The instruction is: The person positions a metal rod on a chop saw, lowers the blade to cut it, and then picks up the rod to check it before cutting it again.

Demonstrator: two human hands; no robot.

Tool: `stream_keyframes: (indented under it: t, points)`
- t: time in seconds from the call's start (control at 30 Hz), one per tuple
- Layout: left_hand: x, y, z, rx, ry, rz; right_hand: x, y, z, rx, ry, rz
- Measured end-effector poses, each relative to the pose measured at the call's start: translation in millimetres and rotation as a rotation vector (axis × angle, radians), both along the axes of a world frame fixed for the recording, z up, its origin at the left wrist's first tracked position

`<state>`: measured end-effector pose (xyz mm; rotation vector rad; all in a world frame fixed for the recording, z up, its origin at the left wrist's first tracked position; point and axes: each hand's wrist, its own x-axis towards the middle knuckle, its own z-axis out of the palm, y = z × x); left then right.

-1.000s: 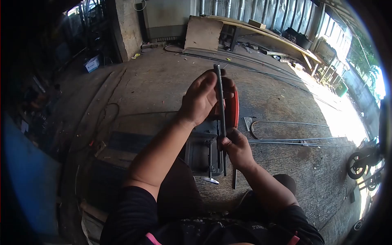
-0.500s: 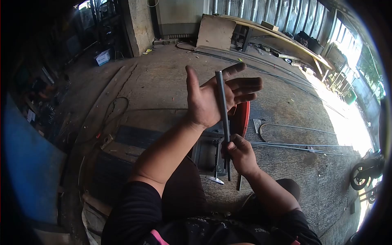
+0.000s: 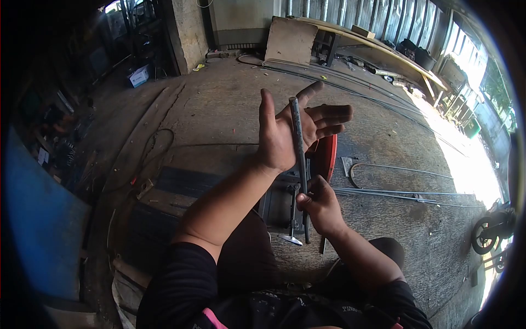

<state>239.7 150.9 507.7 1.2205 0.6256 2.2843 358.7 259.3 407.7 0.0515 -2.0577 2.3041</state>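
Observation:
A dark metal rod [image 3: 299, 145] stands roughly upright in the middle of the view, its upper part lying across the palm of my left hand [image 3: 287, 129]. That hand is spread, thumb and fingers apart, and does not wrap the rod. Lower down, my right hand [image 3: 322, 205] grips the rod with its fingers closed round it. Behind my hands is a machine with a red guard [image 3: 331, 158] and a dark metal base with a screw and a pale handle [image 3: 291, 239]. My hands hide part of the machine.
Thin metal rods [image 3: 394, 193] lie on the floor to the right, one bent round. Further back are a tan board [image 3: 289, 41] and a long plank [image 3: 378, 48]. A blue panel [image 3: 44, 219] is at the left, a wheel [image 3: 483, 236] at the right edge.
The rod has turned slightly about its length and shows a rougher, mottled face. The fingers of my right hand have shifted on it, and my left thumb has moved slightly right.

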Motion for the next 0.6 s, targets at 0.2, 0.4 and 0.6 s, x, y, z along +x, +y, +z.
stream_keyframes:
  t: [0.2,0.4,0.6]
  points:
    - [1,2,-2,-0.037,-0.005,0.023,-1,-1,0,0.027,-0.021,-0.028]
    - [-3,3,-6,-0.053,-0.01,0.012,-1,-3,5,0.155,-0.039,-0.085]
    - [-2,3,-6,-0.073,-0.021,0.029,1,-2,7,0.271,-0.028,-0.124]
